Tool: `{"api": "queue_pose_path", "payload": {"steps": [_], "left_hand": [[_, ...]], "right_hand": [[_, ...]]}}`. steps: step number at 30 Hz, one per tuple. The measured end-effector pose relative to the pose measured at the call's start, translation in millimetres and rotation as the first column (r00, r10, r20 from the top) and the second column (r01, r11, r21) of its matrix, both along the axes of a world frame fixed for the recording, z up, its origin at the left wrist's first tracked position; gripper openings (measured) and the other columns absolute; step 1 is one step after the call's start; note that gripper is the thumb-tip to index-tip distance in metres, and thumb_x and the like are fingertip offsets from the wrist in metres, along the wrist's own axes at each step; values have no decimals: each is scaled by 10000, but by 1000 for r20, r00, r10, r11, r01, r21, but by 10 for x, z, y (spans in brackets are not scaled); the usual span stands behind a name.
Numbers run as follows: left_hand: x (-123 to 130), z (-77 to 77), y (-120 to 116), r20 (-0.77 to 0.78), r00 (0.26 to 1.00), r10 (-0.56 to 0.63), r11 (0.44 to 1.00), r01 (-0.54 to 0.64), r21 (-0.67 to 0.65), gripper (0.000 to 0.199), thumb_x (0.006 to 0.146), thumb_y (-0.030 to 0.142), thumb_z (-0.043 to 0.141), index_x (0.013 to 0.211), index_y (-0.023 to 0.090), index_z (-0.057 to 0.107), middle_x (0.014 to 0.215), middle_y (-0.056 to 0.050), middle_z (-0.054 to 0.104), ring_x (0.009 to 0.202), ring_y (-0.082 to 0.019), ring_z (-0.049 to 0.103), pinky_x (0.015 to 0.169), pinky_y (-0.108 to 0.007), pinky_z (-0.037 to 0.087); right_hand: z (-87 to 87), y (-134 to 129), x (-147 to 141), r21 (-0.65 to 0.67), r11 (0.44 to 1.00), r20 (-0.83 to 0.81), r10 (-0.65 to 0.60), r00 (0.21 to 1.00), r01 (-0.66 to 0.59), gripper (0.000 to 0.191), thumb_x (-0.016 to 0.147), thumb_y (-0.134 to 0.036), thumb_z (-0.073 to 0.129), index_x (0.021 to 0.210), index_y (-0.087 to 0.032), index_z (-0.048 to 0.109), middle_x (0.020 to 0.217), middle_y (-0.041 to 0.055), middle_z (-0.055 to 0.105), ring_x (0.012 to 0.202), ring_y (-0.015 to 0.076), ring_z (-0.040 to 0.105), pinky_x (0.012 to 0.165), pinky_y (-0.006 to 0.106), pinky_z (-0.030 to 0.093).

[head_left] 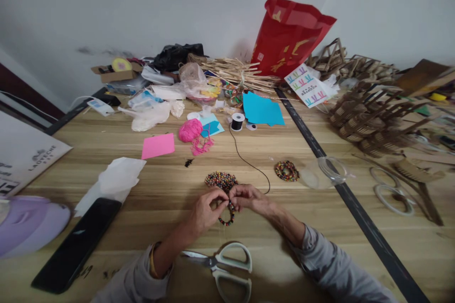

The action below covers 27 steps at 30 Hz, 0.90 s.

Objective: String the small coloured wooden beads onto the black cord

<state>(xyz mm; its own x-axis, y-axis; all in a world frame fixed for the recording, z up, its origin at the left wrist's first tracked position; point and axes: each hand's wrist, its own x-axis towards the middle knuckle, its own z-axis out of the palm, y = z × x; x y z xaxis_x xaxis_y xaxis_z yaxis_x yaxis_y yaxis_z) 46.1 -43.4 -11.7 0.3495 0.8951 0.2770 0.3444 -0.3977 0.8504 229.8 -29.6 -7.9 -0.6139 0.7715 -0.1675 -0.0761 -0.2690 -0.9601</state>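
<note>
Thumb and forefinger of my left hand (208,208) are pinched together, and my right hand (250,198) pinches close beside them. Between them is the top of a multicoloured bead string (227,221), which hangs down in a small loop below my fingers. A larger pile of similar beads (221,179) lies on the table just beyond my hands. Black cord (245,155) runs from a spool (237,122) to the table near my right hand. Scissors (227,265) with pale handles lie partly open between my forearms. What exactly sits at the fingertips is too small to make out.
A coiled bead string (286,171) and a clear round container (332,171) are to the right. Pink yarn (191,130), a pink card (158,146) and blue sheets (263,109) lie farther back. A black phone-like slab (76,246) is at left, wooden baskets (369,118) at right.
</note>
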Motion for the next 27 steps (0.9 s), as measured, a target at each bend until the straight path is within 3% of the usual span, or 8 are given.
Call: {"api": "queue_pose_path", "payload": {"steps": [12, 19, 27], "left_hand": [[-15, -24, -12, -60, 998, -30, 996, 35, 87, 50, 775, 130, 578, 738, 153, 602, 755, -48, 610, 734, -153, 584, 691, -252, 455], [-34, 11, -16, -196, 980, -28, 986, 59, 153, 132, 823, 123, 500, 730, 156, 586, 723, -44, 603, 718, -155, 565, 667, -247, 435], [-34, -11, -14, -168, 986, -24, 984, 53, 171, 140, 765, 74, 492, 676, 159, 560, 689, -38, 589, 679, -149, 549, 645, -242, 423]], "right_hand": [[-8, -9, -21, 27, 999, 15, -29, 999, 29, 349, 738, -466, 674, 748, -133, 570, 634, -23, 540, 536, 66, 484, 535, 185, 421], [-72, -15, -46, 89, 995, 44, -50, 998, 46, 379, 738, -489, 666, 739, -131, 541, 617, -29, 501, 512, 63, 439, 506, 193, 374], [-7, -11, -27, 157, 987, 123, -61, 990, 41, 352, 757, -473, 637, 753, -130, 557, 618, -25, 492, 516, 70, 420, 499, 201, 335]]}}
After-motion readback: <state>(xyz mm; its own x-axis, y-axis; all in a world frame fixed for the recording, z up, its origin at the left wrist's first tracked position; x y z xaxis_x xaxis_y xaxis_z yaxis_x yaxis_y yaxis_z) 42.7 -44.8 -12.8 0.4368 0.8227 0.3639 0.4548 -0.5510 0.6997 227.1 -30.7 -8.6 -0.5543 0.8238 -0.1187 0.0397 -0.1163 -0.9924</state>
